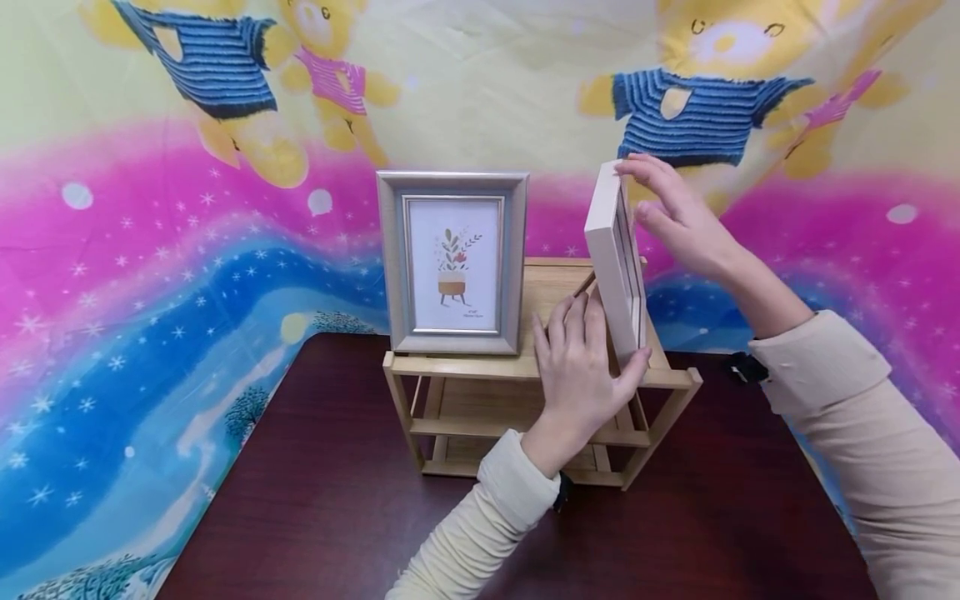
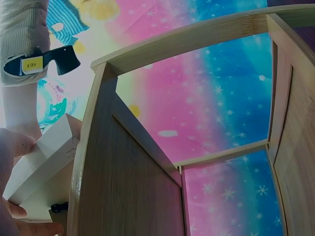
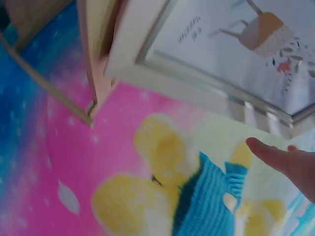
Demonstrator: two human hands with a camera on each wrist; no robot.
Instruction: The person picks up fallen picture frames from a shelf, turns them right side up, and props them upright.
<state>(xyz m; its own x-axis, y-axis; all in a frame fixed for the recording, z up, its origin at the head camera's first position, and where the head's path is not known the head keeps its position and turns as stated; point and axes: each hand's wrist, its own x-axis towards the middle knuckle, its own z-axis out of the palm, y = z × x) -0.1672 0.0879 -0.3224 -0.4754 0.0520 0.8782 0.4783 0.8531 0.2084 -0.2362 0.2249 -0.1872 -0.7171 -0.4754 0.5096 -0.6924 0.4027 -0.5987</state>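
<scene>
A cream picture frame (image 1: 617, 262) stands turned nearly edge-on at the right of a small wooden rack (image 1: 480, 365). My left hand (image 1: 577, 371) holds its lower end, fingers spread on the back side and thumb at the front corner. In the left wrist view, the frame's pale edge (image 2: 42, 160) lies between that thumb and the fingers. My right hand (image 1: 678, 217) reaches to the frame's top, fingertips at the upper corner. The right wrist view shows the frame's plant print (image 3: 266, 34) and a straight finger by the rim. A silver-grey picture frame (image 1: 453, 342) stands on the rack's left.
The rack has lower shelves (image 1: 480, 412) under its top and stands on a dark reddish table (image 1: 315, 492). Behind hangs a colourful cloth (image 1: 480, 92) with printed bears and snowflakes. A black strap (image 1: 746, 367) shows at the right cuff.
</scene>
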